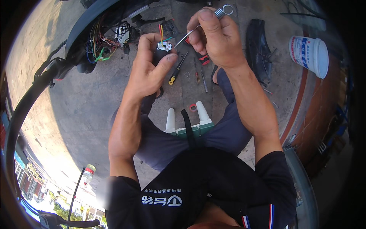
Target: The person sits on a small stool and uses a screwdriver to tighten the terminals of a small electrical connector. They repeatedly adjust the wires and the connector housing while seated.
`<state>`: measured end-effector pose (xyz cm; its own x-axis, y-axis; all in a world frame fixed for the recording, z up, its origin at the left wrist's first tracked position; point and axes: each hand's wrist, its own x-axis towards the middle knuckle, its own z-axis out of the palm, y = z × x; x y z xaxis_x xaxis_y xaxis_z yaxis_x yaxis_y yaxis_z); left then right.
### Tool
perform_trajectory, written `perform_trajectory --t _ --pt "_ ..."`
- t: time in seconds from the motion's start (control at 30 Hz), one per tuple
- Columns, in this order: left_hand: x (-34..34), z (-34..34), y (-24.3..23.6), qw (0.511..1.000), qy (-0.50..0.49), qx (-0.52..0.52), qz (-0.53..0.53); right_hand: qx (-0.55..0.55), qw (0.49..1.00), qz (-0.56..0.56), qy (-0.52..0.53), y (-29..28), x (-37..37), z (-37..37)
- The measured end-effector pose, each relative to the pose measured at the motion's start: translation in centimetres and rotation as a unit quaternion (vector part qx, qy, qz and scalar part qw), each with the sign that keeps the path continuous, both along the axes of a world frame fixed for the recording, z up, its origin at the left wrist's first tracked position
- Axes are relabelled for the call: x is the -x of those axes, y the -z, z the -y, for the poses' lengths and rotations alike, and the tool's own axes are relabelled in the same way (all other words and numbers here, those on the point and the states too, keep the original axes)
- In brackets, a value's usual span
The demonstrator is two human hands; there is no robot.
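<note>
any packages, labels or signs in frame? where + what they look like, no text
White tub: right on the ground, on its side, cylindrical, white lid, red-and-blue printed label.
Bottle: lower left on the ground, clear, red band, pale cap.
Shirt print: chest of the black shirt, bottom centre, light-blue logo and characters.
No signs or screens visible.

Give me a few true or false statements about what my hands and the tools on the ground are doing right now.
1. The left hand holds a small white connector with coloured wires. True.
2. The right hand is empty. False: it holds a thin metal tool whose tip points at the connector.
3. A yellow-handled screwdriver lies on the ground. True.
4. The white tub stands upright at the person's left. False: it lies on its side at the right.
</note>
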<state>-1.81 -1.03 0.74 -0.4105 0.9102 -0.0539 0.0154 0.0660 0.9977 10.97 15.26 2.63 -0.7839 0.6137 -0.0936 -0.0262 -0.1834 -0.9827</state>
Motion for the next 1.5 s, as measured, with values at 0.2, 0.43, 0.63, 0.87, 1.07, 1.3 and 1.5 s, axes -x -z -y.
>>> perform_trajectory --t 0.2,0.43,0.63,0.87,1.07,1.3,1.5 --pt "0.2 0.4 -0.5 0.989 0.047 0.048 0.133 0.070 0.997 0.022 -0.010 0.0 -0.2 -0.1" --pt "-0.1 0.2 -0.6 0.994 0.031 0.074 0.080 0.134 0.990 0.039 -0.010 0.1 0.0 0.1" --pt "-0.2 -0.1 -0.6 0.996 0.051 0.068 0.017 0.171 0.984 0.028 -0.032 0.0 0.2 0.2" --pt "0.2 -0.1 -1.0 0.993 0.090 0.078 0.010 0.161 0.983 0.058 -0.058 -0.2 0.1 -0.2" --pt "0.0 -0.2 -1.3 0.988 0.092 0.119 0.034 0.114 0.988 0.070 -0.083 -0.5 0.0 -0.4" --pt "0.3 -0.2 -1.0 0.983 0.071 0.159 0.048 0.021 0.996 -0.012 -0.090 -0.9 -0.1 0.4" --pt "0.0 -0.2 -0.7 0.989 0.038 0.138 0.025 -0.121 0.989 -0.040 -0.069 -0.9 -0.4 1.2"
